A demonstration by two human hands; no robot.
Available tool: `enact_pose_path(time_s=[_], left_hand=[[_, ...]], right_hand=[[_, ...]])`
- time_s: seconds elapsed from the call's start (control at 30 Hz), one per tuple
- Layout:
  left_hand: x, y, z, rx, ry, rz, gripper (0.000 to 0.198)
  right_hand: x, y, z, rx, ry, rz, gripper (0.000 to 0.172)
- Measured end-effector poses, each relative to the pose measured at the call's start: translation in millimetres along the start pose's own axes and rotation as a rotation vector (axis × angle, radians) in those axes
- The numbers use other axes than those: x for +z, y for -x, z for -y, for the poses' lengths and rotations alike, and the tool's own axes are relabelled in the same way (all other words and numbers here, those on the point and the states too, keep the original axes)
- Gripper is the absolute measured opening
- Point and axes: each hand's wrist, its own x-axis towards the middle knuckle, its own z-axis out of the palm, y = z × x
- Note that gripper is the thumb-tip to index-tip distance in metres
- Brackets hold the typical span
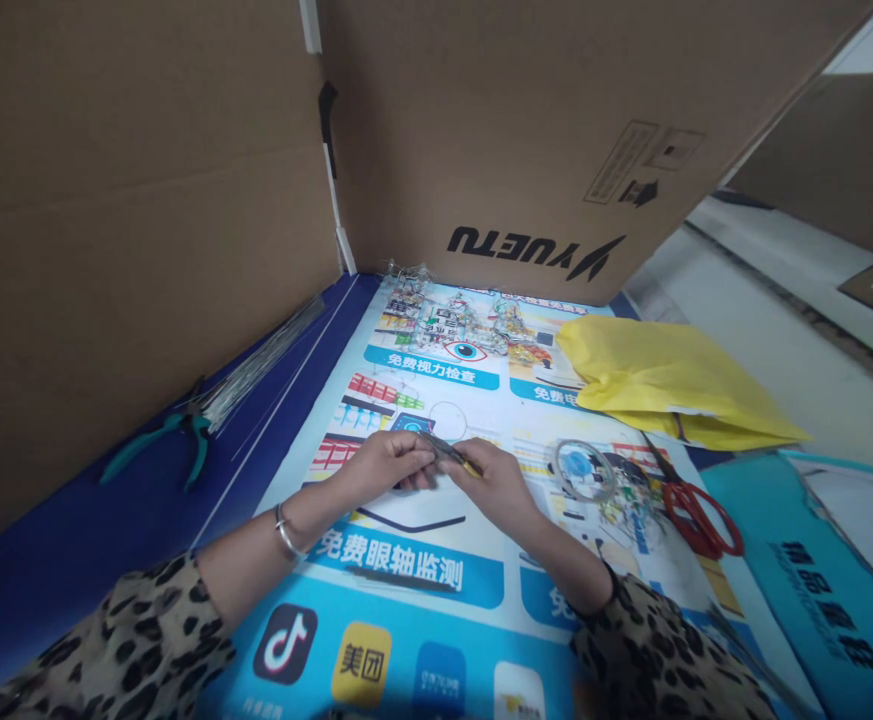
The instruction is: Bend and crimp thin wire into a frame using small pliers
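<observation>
My left hand (387, 463) and my right hand (497, 485) meet over a printed poster (406, 580) that covers the table. Both are closed around a small slim tool (447, 452) with a yellow tip, which spans the gap between them. The left fingers pinch its left end and the right fingers curl over the yellow end. A silver bangle sits on my left wrist. Both sleeves have a leopard print.
Teal-handled pliers (173, 435) lie at the left beside a bundle of thin wires (263, 365). Red scissors (695, 510), a clear tape roll (584, 470) and a yellow bag (668, 385) lie at the right. Cardboard walls (518, 130) stand behind and left.
</observation>
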Motion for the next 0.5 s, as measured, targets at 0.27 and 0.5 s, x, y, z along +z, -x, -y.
enact_pose_path(time_s=[0.27,0.5], left_hand=[[-0.7,0.5,2.1,-0.015,0.047,0.020,0.040],[-0.2,0.5,1.9,-0.043,0.045,0.024,0.042]], right_hand=[[5.0,3.2,-6.4,-0.050,0.127,-0.077,0.014],[6.7,4.7,-4.7,-0.084,0.168,-0.120,0.014]])
